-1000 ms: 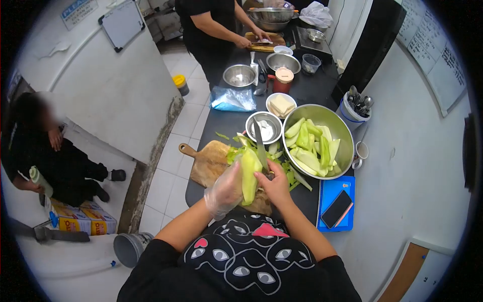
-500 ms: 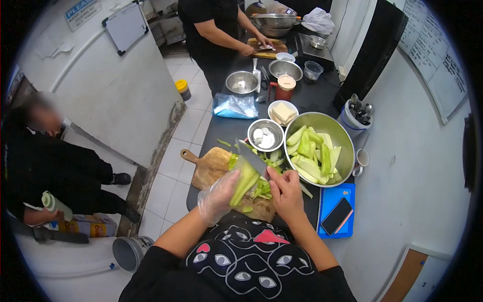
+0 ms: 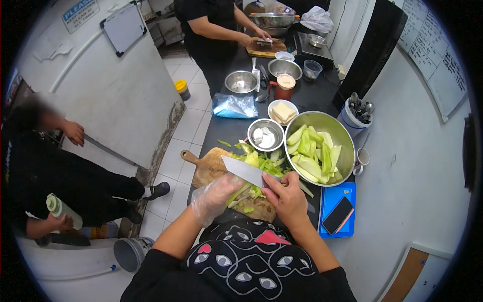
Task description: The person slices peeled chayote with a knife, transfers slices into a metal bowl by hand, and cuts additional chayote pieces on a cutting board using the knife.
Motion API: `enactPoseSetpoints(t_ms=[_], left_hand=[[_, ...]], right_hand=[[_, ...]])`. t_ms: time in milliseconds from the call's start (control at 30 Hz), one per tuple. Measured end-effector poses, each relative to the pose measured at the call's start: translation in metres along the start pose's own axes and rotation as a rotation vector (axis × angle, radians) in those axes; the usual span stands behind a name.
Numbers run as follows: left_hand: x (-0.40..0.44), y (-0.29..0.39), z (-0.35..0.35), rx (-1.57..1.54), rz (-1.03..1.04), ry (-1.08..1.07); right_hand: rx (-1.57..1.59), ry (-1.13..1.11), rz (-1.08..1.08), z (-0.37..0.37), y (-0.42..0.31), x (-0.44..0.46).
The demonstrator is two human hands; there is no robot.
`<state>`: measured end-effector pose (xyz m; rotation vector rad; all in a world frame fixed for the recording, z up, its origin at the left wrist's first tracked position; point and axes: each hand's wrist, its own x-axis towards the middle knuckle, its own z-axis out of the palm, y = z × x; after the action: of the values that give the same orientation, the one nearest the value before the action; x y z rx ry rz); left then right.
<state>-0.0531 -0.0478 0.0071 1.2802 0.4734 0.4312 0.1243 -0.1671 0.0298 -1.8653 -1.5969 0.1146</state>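
Note:
My left hand (image 3: 219,196), in a clear plastic glove, is closed around a pale green wedge of fruit or vegetable (image 3: 251,160), its exact kind unclear. The knife (image 3: 244,170) is gripped in my right hand (image 3: 288,199), its wide blade lying across the wedge and covering part of it. Both hands are above a wooden cutting board (image 3: 204,168). Green peelings (image 3: 274,166) are scattered on the board and beyond it. To the right, a large metal bowl (image 3: 350,156) holds several pale green wedges (image 3: 322,151).
A small metal bowl (image 3: 279,143) with white pieces stands behind the board. A phone (image 3: 337,215) lies on a blue folder (image 3: 348,191) at right. One co-worker (image 3: 209,25) works at the far board; another person (image 3: 55,166) stands left holding a bottle (image 3: 65,211).
The knife has swung flatter across the wedge, its tip moving left and down. My left hand has turned slightly with the wedge. The person at left has moved closer and raised one hand.

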Motion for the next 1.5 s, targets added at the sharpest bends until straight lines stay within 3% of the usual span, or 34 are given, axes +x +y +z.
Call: enactPoseSetpoints(t_ms=[67, 367, 533, 667, 767, 867, 1033, 1133, 1167, 1233, 1333, 1500], left_hand=[[0.0, -0.01, -0.002, 0.123, 0.122, -0.01], [-0.013, -0.039, -0.017, 0.171, -0.063, -0.133], [-0.015, -0.025, -0.008, 0.284, -0.025, -0.091], [-0.012, -0.021, -0.011, 0.349, -0.031, -0.101], [-0.008, -0.036, -0.02, 0.619, 0.155, -0.091], [-0.003, -0.025, -0.011, 0.545, 0.0, -0.083], [0.001, -0.05, -0.016, 0.621, 0.053, -0.073], [-0.002, -0.055, -0.014, 0.323, -0.003, -0.106], [-0.003, -0.054, -0.013, 0.189, -0.038, -0.124], [-0.003, -0.058, -0.014, 0.221, -0.009, -0.098], [0.001, -0.049, -0.013, 0.5, -0.012, -0.054], [0.001, -0.042, -0.011, 0.853, 0.009, -0.019]], right_hand=[[0.031, -0.009, 0.0, 0.005, 0.001, 0.001], [0.139, -0.133, 0.122, 0.028, 0.007, 0.007], [0.117, -0.178, 0.131, 0.038, 0.007, 0.009], [0.144, -0.103, 0.122, 0.043, 0.004, 0.009], [0.171, -0.042, 0.126, 0.05, 0.006, 0.009], [0.217, -0.006, 0.153, 0.059, 0.011, 0.009], [0.34, 0.058, 0.208, 0.073, 0.024, 0.006], [0.793, -0.375, 0.667, 0.066, 0.04, 0.016], [0.875, -0.418, 0.747, 0.06, 0.042, 0.018], [1.037, -0.503, 0.906, 0.046, 0.037, 0.021], [0.271, -0.105, 0.149, 0.053, 0.032, 0.0], [0.169, -0.103, 0.124, 0.037, 0.012, -0.009]])
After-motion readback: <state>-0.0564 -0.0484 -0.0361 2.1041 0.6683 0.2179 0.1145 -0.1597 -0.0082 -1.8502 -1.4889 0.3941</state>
